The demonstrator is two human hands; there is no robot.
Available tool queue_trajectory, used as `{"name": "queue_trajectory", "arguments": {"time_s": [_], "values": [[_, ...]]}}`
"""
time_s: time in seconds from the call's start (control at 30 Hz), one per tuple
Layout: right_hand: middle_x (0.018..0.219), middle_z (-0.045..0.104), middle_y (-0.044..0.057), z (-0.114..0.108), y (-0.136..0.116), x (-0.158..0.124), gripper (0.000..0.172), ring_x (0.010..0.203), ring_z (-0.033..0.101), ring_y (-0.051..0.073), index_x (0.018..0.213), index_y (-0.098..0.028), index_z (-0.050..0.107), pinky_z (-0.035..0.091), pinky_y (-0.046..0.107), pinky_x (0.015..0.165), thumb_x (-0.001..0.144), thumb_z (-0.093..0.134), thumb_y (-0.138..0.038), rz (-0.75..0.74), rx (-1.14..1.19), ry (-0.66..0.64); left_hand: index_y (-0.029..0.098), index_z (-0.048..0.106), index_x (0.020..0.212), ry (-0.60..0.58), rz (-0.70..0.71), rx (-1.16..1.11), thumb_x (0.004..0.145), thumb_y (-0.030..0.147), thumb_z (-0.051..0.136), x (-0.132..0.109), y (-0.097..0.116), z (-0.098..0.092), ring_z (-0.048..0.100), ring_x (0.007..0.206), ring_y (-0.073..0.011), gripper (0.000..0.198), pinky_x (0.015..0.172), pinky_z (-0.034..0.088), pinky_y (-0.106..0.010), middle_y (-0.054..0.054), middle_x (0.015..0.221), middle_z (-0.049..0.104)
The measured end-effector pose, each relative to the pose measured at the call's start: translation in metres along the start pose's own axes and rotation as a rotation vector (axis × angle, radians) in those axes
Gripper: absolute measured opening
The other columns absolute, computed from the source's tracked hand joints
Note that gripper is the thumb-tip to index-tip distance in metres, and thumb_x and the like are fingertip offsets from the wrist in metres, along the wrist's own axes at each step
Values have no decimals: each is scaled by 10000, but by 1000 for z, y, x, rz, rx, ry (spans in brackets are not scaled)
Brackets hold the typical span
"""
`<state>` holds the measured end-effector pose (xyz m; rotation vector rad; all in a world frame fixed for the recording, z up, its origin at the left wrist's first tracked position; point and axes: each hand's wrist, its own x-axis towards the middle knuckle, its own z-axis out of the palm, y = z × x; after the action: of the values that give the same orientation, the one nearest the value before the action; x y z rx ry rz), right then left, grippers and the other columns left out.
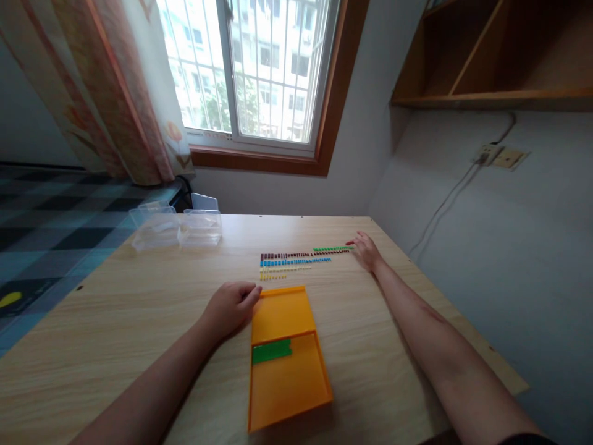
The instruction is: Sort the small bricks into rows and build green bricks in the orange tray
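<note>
Overhead of a pale wood-grain table [361, 346], a barred window [273, 74] lets in daylight beside a curtain [120, 80]. Rows of tiny coloured pieces [296, 262] lie beyond an open orange case [290, 386]. The left hand [234, 306] rests by the case's far left corner, fingers curled, grip unclear. The right arm stretches farther; its hand [365, 250] is at the rows' right end, fingers partly spread, any hold unclear.

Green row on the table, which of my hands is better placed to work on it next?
Likely the right hand: it is at the right end of the green row, while the left hand is farther off, near the orange case.
</note>
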<state>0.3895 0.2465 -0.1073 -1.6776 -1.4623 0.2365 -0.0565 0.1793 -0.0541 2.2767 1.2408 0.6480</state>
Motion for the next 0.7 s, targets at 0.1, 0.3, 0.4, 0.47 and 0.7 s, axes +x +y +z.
{"name": "queue_trajectory", "arguments": {"time_s": [0.1,0.3,0.4,0.47,0.7], "values": [[1398,605,149,1,0,3,446,1399,439,309,871,-184,804,280,466,1196,920,446,-445,-24,7,-38,196,358,547,-4,2,3,893,463,376,0,-1,0,419,559,-137,438,566,238,-277,12,522,435],[1366,629,156,1,2,1,615,1444,376,301,901,-185,803,212,457,1225,954,377,-625,-85,2,-83,197,360,550,-8,-13,-3,892,470,372,2,-2,1,425,557,-138,437,571,253,-279,11,532,446],[1426,588,147,2,4,2,679,1456,355,307,892,-187,809,186,451,1234,944,359,-692,-93,-16,-87,198,362,555,-14,-16,4,891,474,362,2,-3,1,422,556,-138,435,573,261,-278,12,534,447],[1428,590,133,4,6,2,705,1463,344,306,895,-194,812,181,450,1235,940,344,-719,-85,-28,-82,199,357,557,-13,-16,10,892,479,358,2,-3,2,416,553,-136,437,572,261,-278,13,534,444],[1180,722,129,8,12,9,696,1339,482,285,866,-209,782,260,428,1196,956,299,-703,24,-70,58,199,349,551,-6,-23,24,887,488,359,1,-2,0,418,550,-137,443,571,256,-281,13,526,432]]}}
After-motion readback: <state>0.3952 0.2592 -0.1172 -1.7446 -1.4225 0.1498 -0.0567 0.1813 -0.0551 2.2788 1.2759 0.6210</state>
